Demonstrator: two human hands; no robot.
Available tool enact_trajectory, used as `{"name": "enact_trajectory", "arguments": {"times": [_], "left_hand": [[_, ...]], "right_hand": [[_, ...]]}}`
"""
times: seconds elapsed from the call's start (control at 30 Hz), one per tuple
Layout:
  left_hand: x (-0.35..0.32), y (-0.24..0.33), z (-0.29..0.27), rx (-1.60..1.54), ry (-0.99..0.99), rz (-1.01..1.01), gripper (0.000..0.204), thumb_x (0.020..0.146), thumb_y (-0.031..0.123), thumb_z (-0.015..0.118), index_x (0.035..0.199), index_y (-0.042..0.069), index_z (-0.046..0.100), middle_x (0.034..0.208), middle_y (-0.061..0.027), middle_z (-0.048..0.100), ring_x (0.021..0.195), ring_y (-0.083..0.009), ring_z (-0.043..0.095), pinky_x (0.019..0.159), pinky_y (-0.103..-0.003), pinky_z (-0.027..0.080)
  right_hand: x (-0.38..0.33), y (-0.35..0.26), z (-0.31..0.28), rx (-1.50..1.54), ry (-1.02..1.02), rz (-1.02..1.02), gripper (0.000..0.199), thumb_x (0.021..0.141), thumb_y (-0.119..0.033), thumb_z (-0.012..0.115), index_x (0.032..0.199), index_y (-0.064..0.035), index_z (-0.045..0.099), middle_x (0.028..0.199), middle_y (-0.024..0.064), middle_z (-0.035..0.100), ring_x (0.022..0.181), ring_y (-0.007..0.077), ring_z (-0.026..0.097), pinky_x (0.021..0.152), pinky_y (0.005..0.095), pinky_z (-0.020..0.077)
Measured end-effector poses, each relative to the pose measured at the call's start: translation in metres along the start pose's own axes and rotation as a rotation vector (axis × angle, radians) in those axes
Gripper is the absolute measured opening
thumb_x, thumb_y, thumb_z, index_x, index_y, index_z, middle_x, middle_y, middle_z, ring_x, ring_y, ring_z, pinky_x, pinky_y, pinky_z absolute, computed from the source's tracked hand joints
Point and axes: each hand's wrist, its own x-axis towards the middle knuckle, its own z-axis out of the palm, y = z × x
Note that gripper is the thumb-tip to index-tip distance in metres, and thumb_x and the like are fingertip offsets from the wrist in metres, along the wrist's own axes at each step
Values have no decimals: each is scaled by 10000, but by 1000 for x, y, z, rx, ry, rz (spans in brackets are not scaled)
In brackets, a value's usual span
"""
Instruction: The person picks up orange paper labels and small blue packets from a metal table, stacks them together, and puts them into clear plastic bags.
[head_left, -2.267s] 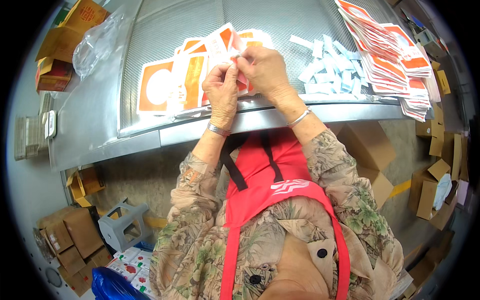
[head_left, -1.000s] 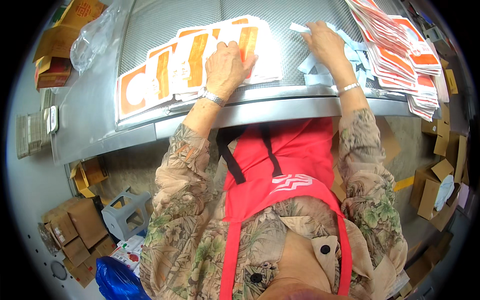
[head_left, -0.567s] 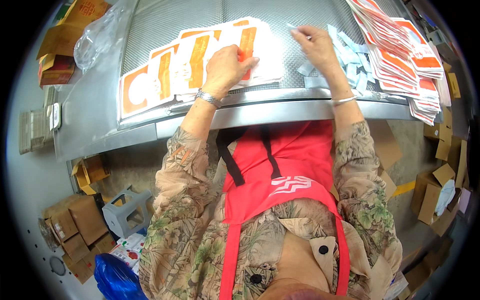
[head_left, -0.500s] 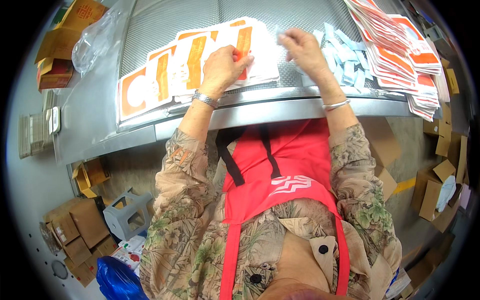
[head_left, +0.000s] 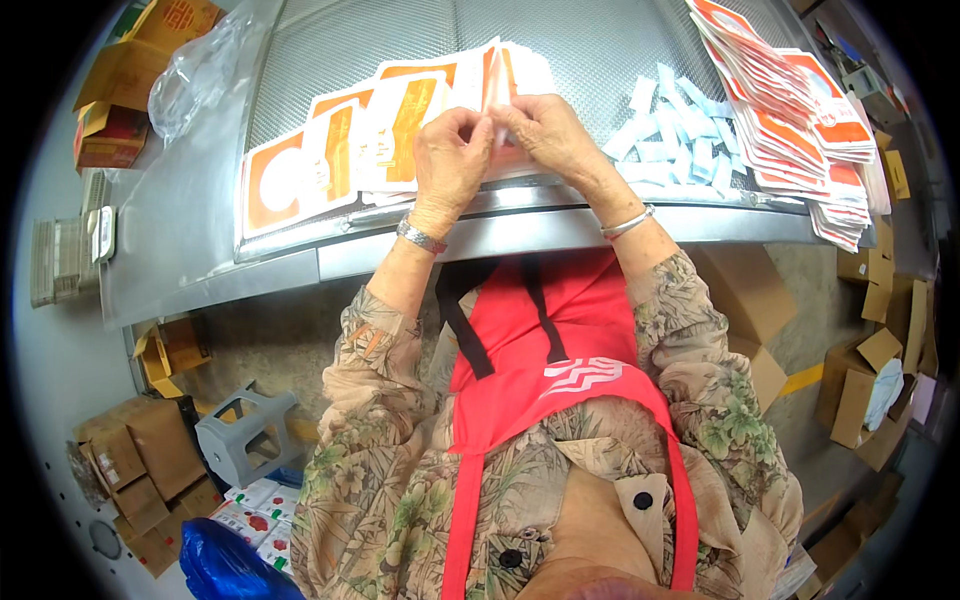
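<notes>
Orange-and-white printed flat pieces, like cards or flat packets, overlap in a row (head_left: pixel 300 185) on the textured metal worktop (head_left: pixel 340 45). At the row's right end one orange-and-white piece (head_left: pixel 497 75) is raised on edge. My left hand (head_left: pixel 452 165) pinches it with thumb and fingertips, wrist over the worktop's front edge. From the other side my right hand (head_left: pixel 548 135) meets the left, its fingertips closed at the same piece. Whether a small strip is between the right fingers is hidden. Pale blue strips (head_left: pixel 690 135) lie loose to the right of that hand.
Tall stacks of orange-and-white pieces (head_left: pixel 815 125) stand at the worktop's right end. At the left lie a clear plastic bag (head_left: pixel 195 85) and an open cardboard box (head_left: pixel 150 55). Below are a grey stool (head_left: pixel 245 435), brown cartons (head_left: pixel 150 455) and a blue bag (head_left: pixel 230 560).
My right hand has moved left from beside the blue strips to meet my left hand. The piece at the row's right end now stands raised between them.
</notes>
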Motion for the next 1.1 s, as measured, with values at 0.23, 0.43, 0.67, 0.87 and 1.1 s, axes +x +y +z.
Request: {"name": "enact_trajectory", "arguments": {"times": [0.23, 0.43, 0.67, 0.87, 1.1], "left_hand": [[-6, -10, -10, -149, 294, -79, 184, 863, 122, 650, 749, -22, 635, 617, -58, 619, 558, -114, 549, 556, -289, 464], [-5, -26, -12, 5, 140, -88, 173, 840, 145, 673, 781, -17, 659, 665, -94, 666, 591, -142, 605, 597, -297, 491], [-6, -33, -3, -131, 48, -171, 219, 865, 180, 690, 788, -22, 660, 646, -87, 655, 584, -125, 604, 566, -296, 483], [-15, -23, 3, -71, 6, -124, 199, 899, 147, 663, 788, -17, 640, 654, -26, 622, 546, -53, 546, 471, -219, 442], [-15, -12, 5, -21, 83, -62, 148, 813, 105, 685, 750, -19, 632, 649, -121, 623, 562, -203, 584, 571, -338, 469]], "right_hand": [[-9, -5, 2, -466, 194, -115, 340, 890, -317, 602, 851, 1, 717, 746, 220, 652, 716, 377, 639, 685, 425, 501], [-24, -40, 5, -79, 206, -171, 300, 924, -270, 616, 1099, -27, 637, 890, 165, 708, 815, 289, 690, 737, 375, 526], [-16, -34, 20, 62, 230, -36, 220, 875, -203, 665, 924, 7, 622, 780, 147, 705, 715, 252, 695, 683, 361, 545], [-21, -1, 17, -381, 233, -144, 178, 815, -202, 663, 894, -42, 661, 780, 157, 696, 749, 338, 685, 709, 430, 545], [-40, -12, 19, -511, 237, -363, 164, 830, -106, 614, 979, -43, 643, 929, 129, 682, 815, 334, 668, 730, 405, 541]]}}
